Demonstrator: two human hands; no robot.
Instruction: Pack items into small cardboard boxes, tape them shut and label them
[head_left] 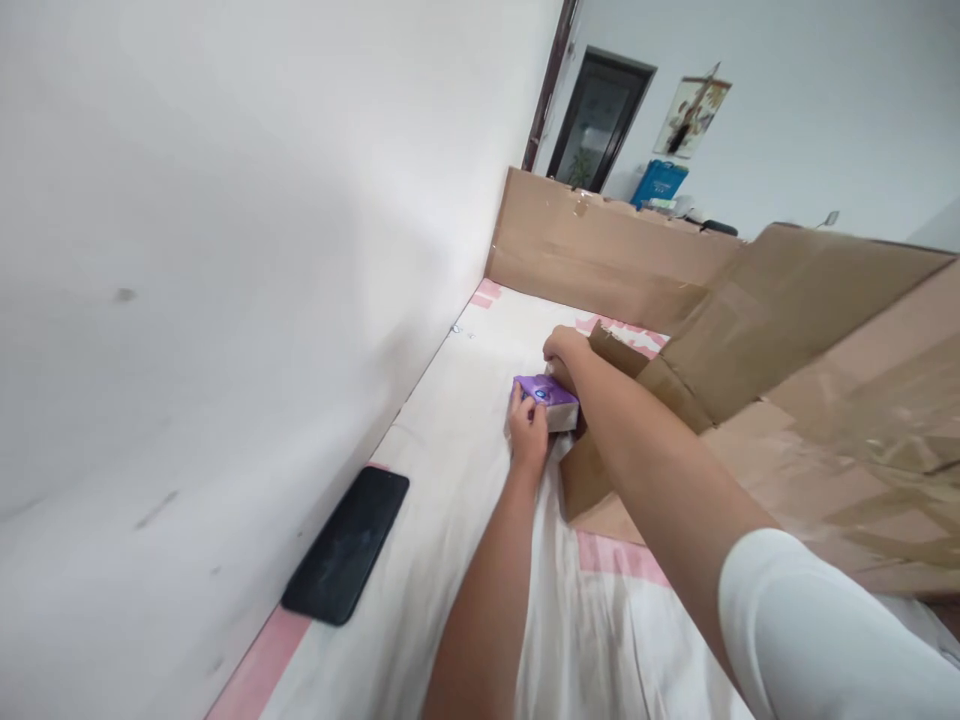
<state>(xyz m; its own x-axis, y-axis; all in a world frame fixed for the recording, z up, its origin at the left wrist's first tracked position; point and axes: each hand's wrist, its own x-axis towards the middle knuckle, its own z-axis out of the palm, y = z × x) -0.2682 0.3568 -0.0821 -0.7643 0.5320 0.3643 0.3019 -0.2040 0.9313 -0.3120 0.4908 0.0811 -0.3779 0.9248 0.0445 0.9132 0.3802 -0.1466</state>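
Note:
A purple-topped pack with white sides (561, 415), which looks like a tissue pack, lies at the mouth of a small cardboard box (589, 480). My left hand (529, 425) grips the near left side of this pack, its fingers bent over the purple top. Just beyond, my right hand (566, 345) curls over the box's far edge, beside a raised brown flap (619, 350). My right forearm covers much of the box and its opening, so its inside is mostly hidden.
A black phone (346, 545) lies at the left, along the white wall (225, 250). White-and-pink cloth (450, 480) covers the surface. A cardboard panel (592, 240) stands at the back; large taped cardboard (840, 430) fills the right. Behind are a dark-framed door (600, 120) and a blue container (660, 182).

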